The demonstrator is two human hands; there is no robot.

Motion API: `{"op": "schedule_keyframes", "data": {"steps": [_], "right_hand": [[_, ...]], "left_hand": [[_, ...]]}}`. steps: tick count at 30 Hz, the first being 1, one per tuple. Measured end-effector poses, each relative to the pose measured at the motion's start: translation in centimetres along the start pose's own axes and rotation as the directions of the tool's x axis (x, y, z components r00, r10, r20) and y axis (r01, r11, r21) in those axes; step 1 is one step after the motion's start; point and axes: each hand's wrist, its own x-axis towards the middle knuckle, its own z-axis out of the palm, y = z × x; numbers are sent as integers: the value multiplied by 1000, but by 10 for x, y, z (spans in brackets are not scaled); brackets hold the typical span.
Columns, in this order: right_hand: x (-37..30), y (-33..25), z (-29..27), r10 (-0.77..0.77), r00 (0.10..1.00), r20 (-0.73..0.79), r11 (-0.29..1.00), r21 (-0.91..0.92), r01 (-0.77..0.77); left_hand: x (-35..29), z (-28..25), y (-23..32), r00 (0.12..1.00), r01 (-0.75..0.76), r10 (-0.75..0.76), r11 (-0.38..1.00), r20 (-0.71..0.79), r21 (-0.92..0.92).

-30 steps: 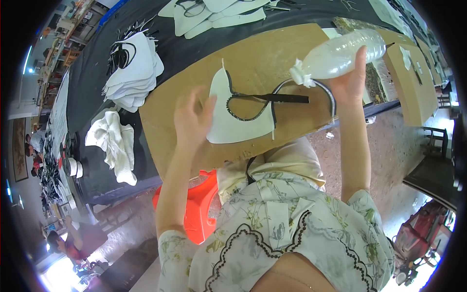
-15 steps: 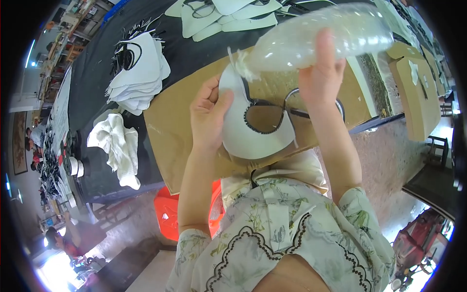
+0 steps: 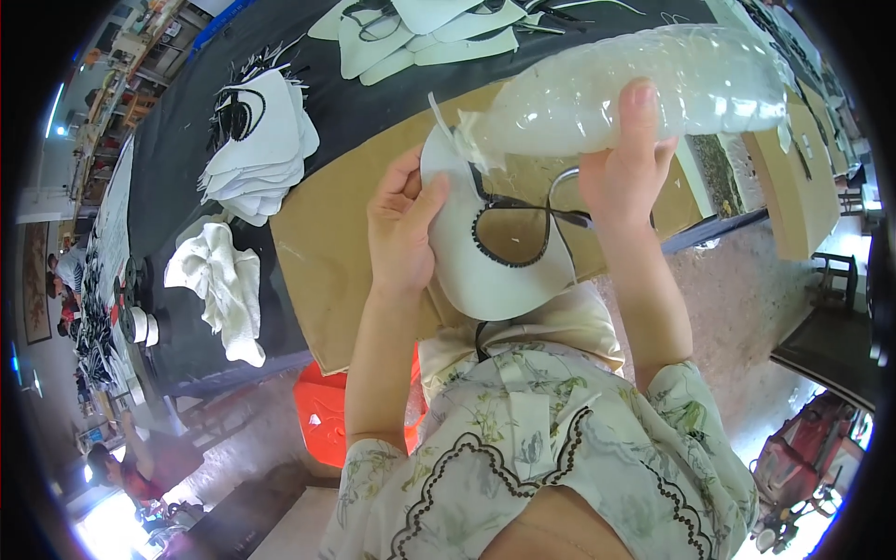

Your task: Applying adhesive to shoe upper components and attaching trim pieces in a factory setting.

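Observation:
My left hand [image 3: 401, 224] pinches the left edge of a flat white cut piece [image 3: 499, 289] between thumb and fingers. The piece has a rounded cut-out trimmed with dark, beaded-looking edging, and dark strips run off it to the right. My right hand [image 3: 632, 159] is wrapped around a clear plastic bottle [image 3: 719, 79] with a cloudy whitish inside. The bottle lies nearly level, its neck to the left. Whitish stuff covers the neck, which is at the top of the white piece; I cannot tell whether they touch.
Brown cardboard [image 3: 327, 252] lies on the black-covered table [image 3: 177, 140]. A stack of white pieces [image 3: 257, 154] and a crumpled white cloth [image 3: 222, 289] are at left. More white pieces [image 3: 420, 37] lie at the far side. A red stool [image 3: 317, 415] stands below the near edge.
The bottle and my right hand have shifted slightly right and nearer, and the bottle is more level. The white piece's lower edge has moved a little toward me, still in my left hand.

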Motion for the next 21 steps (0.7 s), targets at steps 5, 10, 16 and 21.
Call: {"op": "schedule_keyframes", "data": {"steps": [5,10,16,21], "right_hand": [[2,-9,-3,-94,994,55,951,-291,106],[25,2,-25,-108,991,79,905,-405,131],[13,-9,5,-3,988,-153,988,151,27],[-3,-3,-10,-185,982,44,950,-249,190]], "left_hand": [[0,-2,-1,1000,22,-22,999,8,34],[-1,6,2,997,33,-35,999,64,25],[5,5,1,999,-9,8,1000,39,30],[11,-1,2,999,-25,25,1000,-23,-5]]}}
